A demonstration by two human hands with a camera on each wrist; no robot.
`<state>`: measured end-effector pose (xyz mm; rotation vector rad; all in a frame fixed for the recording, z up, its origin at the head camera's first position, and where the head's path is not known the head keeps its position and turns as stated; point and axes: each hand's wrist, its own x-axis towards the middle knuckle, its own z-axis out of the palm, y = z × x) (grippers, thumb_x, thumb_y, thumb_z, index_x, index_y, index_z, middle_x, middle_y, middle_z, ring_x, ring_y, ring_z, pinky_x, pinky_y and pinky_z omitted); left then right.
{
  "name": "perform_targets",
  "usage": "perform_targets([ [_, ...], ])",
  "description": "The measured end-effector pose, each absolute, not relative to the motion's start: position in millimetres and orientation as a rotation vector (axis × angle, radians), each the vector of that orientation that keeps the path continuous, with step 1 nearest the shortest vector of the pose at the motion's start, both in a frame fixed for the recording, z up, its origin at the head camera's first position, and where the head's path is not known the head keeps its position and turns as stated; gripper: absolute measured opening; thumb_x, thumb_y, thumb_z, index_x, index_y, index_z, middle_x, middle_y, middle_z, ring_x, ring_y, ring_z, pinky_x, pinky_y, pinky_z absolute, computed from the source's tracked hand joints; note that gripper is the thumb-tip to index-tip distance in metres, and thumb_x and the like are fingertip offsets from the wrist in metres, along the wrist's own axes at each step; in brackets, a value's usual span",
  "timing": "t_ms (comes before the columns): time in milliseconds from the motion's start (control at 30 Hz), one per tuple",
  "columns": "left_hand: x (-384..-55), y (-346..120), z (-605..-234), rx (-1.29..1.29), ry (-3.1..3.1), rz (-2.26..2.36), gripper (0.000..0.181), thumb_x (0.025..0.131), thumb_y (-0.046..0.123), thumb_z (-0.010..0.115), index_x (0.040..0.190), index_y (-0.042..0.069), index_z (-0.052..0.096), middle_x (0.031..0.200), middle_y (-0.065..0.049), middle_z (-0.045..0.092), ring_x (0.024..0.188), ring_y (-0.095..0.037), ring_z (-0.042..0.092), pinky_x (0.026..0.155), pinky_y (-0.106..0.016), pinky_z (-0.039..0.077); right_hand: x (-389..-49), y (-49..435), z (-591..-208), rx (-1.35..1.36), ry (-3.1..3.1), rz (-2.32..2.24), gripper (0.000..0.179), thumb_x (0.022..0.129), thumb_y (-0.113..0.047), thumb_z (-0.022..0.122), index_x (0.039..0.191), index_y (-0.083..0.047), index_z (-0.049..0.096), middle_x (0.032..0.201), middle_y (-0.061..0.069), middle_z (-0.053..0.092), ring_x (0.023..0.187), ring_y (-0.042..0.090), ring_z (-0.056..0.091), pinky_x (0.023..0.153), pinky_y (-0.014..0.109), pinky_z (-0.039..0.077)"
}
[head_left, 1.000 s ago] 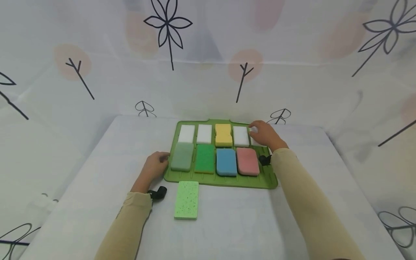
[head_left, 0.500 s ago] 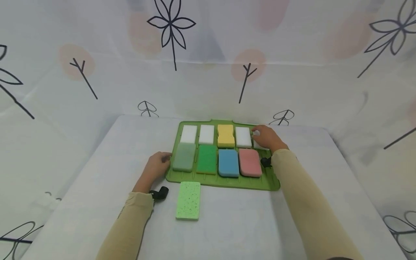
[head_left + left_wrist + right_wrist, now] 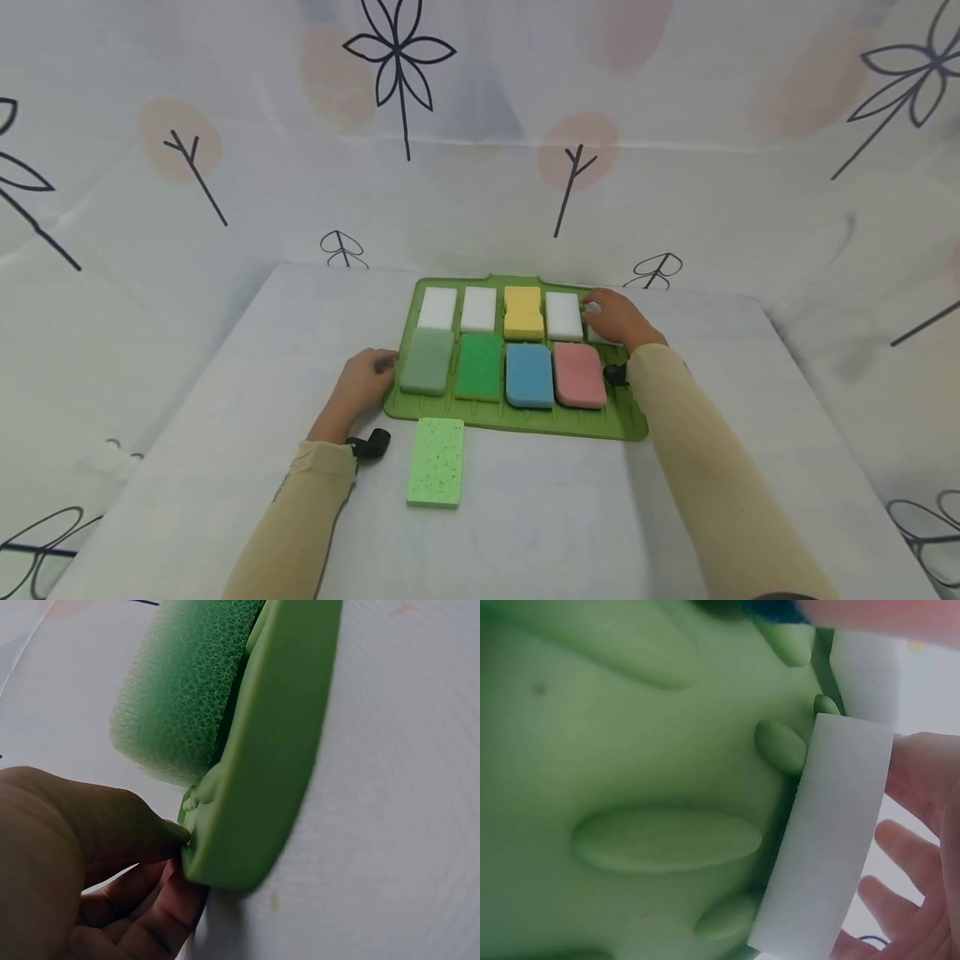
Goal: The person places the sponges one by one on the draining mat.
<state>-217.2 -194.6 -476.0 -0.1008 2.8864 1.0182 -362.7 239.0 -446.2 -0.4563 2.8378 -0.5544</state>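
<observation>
A green ridged tray (image 3: 630,417) lies on the white cloth, bearing two rows of sponges. My left hand (image 3: 362,383) pinches its left edge, thumb above and fingers beneath, beside a pale green open-mesh sponge (image 3: 180,690). My right hand (image 3: 618,317) is over the white sponge (image 3: 825,832) at the right end of the back row. Its fingers, loosely spread, touch that sponge's top, and the hand hides most of it in the head view. Left of it sits another white sponge (image 3: 563,317), then a yellow one (image 3: 523,312).
The front row also holds green (image 3: 478,367), blue (image 3: 528,375) and pink sponges (image 3: 579,375). A speckled light green sponge (image 3: 437,462) lies on the cloth (image 3: 540,517) in front of the tray. A patterned sheet (image 3: 480,192) hangs behind.
My right hand has lowered slightly over the end white sponge since a second ago. My left hand keeps its hold on the tray edge. The head view has shifted a little.
</observation>
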Motion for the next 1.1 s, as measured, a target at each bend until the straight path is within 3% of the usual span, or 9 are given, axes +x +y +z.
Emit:
perform_targets([
  [133, -217.5, -193.9, -476.8, -0.097, 2.882, 1.007, 0.045, 0.091, 0.016, 0.048, 0.134, 0.005, 0.056, 0.124, -0.017, 0.061, 0.117, -0.033, 0.056, 0.103, -0.05, 0.045, -358.5, 242.7, -444.3, -0.483, 2.855, -0.518, 0.044, 0.102, -0.026, 0.043, 0.139, -0.003, 0.047, 0.158, 0.026, 0.018, 0.144, 0.047, 0.016, 0.117, 0.061, 0.017],
  [300, -217.7, -191.5, -476.5, -0.09, 2.872, 1.007, 0.045, 0.092, 0.016, 0.048, 0.134, 0.005, 0.056, 0.126, -0.017, 0.06, 0.121, -0.033, 0.054, 0.105, -0.051, 0.043, -349.0, 247.2, -437.0, -0.514, 2.886, -0.53, 0.043, 0.102, -0.025, 0.045, 0.138, -0.002, 0.048, 0.158, 0.025, 0.017, 0.144, 0.047, 0.015, 0.117, 0.062, 0.015],
  [1100, -214.4, -194.7, -471.8, -0.034, 2.873, 0.998, 0.045, 0.093, 0.017, 0.048, 0.135, 0.003, 0.054, 0.128, -0.021, 0.058, 0.121, -0.036, 0.053, 0.104, -0.052, 0.043, -278.2, 202.5, -401.1, -0.635, 2.929, -0.573, 0.042, 0.098, -0.026, 0.054, 0.136, -0.009, 0.053, 0.155, 0.021, 0.028, 0.142, 0.043, 0.026, 0.113, 0.06, 0.03],
])
